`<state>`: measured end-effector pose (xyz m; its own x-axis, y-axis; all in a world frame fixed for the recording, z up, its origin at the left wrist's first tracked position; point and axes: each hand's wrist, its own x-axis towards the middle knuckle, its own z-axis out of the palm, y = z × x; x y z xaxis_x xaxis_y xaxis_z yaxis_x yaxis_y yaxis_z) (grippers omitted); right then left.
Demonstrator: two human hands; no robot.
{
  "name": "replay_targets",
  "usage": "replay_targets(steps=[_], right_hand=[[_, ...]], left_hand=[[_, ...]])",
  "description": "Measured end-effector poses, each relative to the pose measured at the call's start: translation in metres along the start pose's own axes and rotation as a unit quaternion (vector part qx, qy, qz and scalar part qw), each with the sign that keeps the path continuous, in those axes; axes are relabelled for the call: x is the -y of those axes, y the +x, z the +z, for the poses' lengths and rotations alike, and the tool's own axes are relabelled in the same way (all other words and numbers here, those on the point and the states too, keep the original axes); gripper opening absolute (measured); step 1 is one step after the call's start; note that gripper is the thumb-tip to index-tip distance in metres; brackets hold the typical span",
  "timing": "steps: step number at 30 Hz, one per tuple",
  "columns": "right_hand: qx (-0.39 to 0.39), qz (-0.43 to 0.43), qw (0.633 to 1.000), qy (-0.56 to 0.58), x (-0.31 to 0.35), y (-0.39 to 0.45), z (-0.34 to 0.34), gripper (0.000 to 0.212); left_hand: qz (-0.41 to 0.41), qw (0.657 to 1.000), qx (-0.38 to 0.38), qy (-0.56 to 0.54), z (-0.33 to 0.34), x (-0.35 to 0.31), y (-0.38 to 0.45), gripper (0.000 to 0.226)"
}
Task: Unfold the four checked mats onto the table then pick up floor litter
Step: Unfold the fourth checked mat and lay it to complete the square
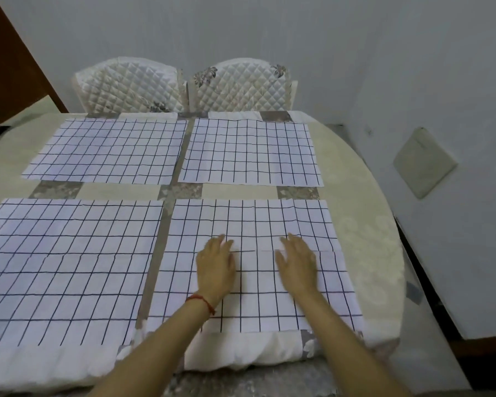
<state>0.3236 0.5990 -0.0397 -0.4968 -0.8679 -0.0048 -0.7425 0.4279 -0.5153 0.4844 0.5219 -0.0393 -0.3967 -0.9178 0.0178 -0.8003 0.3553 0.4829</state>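
Several white mats with dark checked lines lie spread flat on the table (364, 173): a far-left mat (109, 151), a far-right mat (251, 151), a near-left mat (66, 265) and a near-right mat (252, 219). My left hand (215, 267) and my right hand (298, 266) rest palm down, fingers apart, on the middle of the near-right mat, on either side of its horizontal crease. Neither hand holds anything. No floor litter shows in this view.
Two quilted white chairs (132, 84) (241, 84) stand at the table's far edge. A pale wall runs behind and to the right, with a square wall plate (424, 163). A brown door (9, 61) is at far left. Dark floor shows along the right (470, 365).
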Motion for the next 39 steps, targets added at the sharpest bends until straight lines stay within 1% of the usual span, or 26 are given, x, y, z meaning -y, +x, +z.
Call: replay_targets(steps=[2, 4, 5, 7, 8, 9, 11, 12, 14, 15, 16, 18, 20, 21, 22, 23, 25, 27, 29, 30, 31, 33, 35, 36, 37, 39], right_hand=[[0.030, -0.066, 0.997, -0.035, 0.009, 0.012, 0.021, 0.065], [0.066, -0.095, 0.990, -0.074, 0.003, 0.018, 0.038, 0.078], [0.081, -0.097, 0.988, -0.093, -0.004, 0.019, 0.043, 0.081], [0.090, -0.091, 0.985, -0.114, -0.023, 0.018, 0.046, 0.081], [0.084, -0.079, 0.987, -0.115, -0.033, 0.018, 0.045, 0.082], [0.074, -0.060, 0.989, -0.112, -0.043, 0.018, 0.042, 0.084], [0.043, -0.007, 0.992, -0.116, -0.062, 0.019, 0.032, 0.088], [0.028, 0.024, 0.992, -0.123, -0.068, 0.019, 0.027, 0.086], [0.012, 0.088, 0.987, -0.133, -0.068, 0.023, 0.021, 0.070], [0.002, 0.103, 0.986, -0.128, -0.061, 0.026, 0.022, 0.067], [-0.010, 0.090, 0.989, -0.121, -0.050, 0.031, 0.024, 0.069], [0.000, -0.010, 0.994, -0.109, -0.021, 0.042, 0.036, 0.080], [0.071, -0.134, 0.983, -0.108, 0.002, 0.052, 0.053, 0.084], [0.110, -0.178, 0.972, -0.111, 0.007, 0.057, 0.060, 0.085], [0.135, -0.200, 0.963, -0.118, 0.007, 0.065, 0.062, 0.086], [0.143, -0.202, 0.960, -0.128, 0.001, 0.075, 0.062, 0.083], [0.117, -0.154, 0.971, -0.141, -0.021, 0.098, 0.055, 0.070], [0.089, -0.059, 0.983, -0.151, -0.048, 0.117, 0.040, 0.060], [0.075, 0.020, 0.983, -0.167, -0.066, 0.123, 0.022, 0.055], [0.060, 0.043, 0.982, -0.176, -0.069, 0.119, 0.018, 0.055], [0.036, 0.045, 0.982, -0.179, -0.066, 0.111, 0.017, 0.055], [0.008, -0.016, 0.990, -0.143, -0.048, 0.082, 0.027, 0.058], [0.056, -0.098, 0.987, -0.116, -0.024, 0.044, 0.044, 0.062], [0.074, -0.120, 0.983, -0.121, -0.018, 0.029, 0.053, 0.062], [0.080, -0.118, 0.982, -0.126, -0.016, 0.019, 0.058, 0.061], [0.072, -0.067, 0.987, -0.129, -0.024, 0.014, 0.055, 0.066]], left_hand=[[0.035, 0.998, 0.053, 0.027, 0.024, -0.015, 0.017, 0.046], [0.031, 0.992, 0.104, 0.056, 0.045, -0.017, 0.025, 0.049], [0.022, 0.990, 0.117, 0.068, 0.053, -0.013, 0.024, 0.052], [0.012, 0.991, 0.097, 0.094, 0.061, 0.001, 0.017, 0.068], [0.007, 0.991, 0.084, 0.105, 0.061, 0.009, 0.012, 0.079], [-0.003, 0.991, 0.076, 0.108, 0.060, 0.016, 0.009, 0.084], [-0.030, 0.992, 0.071, 0.101, 0.057, 0.023, 0.005, 0.085], [-0.037, 0.992, 0.070, 0.098, 0.055, 0.024, 0.005, 0.085], [-0.039, 0.992, 0.070, 0.100, 0.054, 0.023, 0.005, 0.086], [-0.039, 0.991, 0.070, 0.103, 0.054, 0.022, 0.006, 0.086], [-0.040, 0.991, 0.070, 0.106, 0.055, 0.022, 0.005, 0.086], [-0.042, 0.991, 0.067, 0.111, 0.054, 0.021, 0.005, 0.085], [-0.044, 0.990, 0.066, 0.116, 0.054, 0.021, 0.005, 0.085], [-0.046, 0.990, 0.065, 0.116, 0.055, 0.020, 0.005, 0.085], [-0.049, 0.991, 0.062, 0.113, 0.055, 0.020, 0.005, 0.084], [-0.051, 0.991, 0.059, 0.111, 0.055, 0.020, 0.006, 0.084], [-0.052, 0.990, 0.062, 0.116, 0.055, 0.021, 0.006, 0.082], [-0.052, 0.991, 0.064, 0.110, 0.054, 0.021, 0.005, 0.080], [-0.054, 0.990, 0.068, 0.112, 0.054, 0.020, 0.006, 0.081], [-0.054, 0.990, 0.069, 0.114, 0.054, 0.020, 0.006, 0.081], [-0.054, 0.989, 0.069, 0.116, 0.054, 0.020, 0.007, 0.082], [-0.055, 0.989, 0.071, 0.120, 0.055, 0.020, 0.006, 0.084], [-0.057, 0.988, 0.069, 0.122, 0.056, 0.020, 0.007, 0.086], [-0.058, 0.988, 0.069, 0.123, 0.056, 0.020, 0.007, 0.088], [-0.058, 0.988, 0.070, 0.122, 0.056, 0.020, 0.006, 0.088], [-0.059, 0.989, 0.070, 0.118, 0.055, 0.020, 0.006, 0.086]])
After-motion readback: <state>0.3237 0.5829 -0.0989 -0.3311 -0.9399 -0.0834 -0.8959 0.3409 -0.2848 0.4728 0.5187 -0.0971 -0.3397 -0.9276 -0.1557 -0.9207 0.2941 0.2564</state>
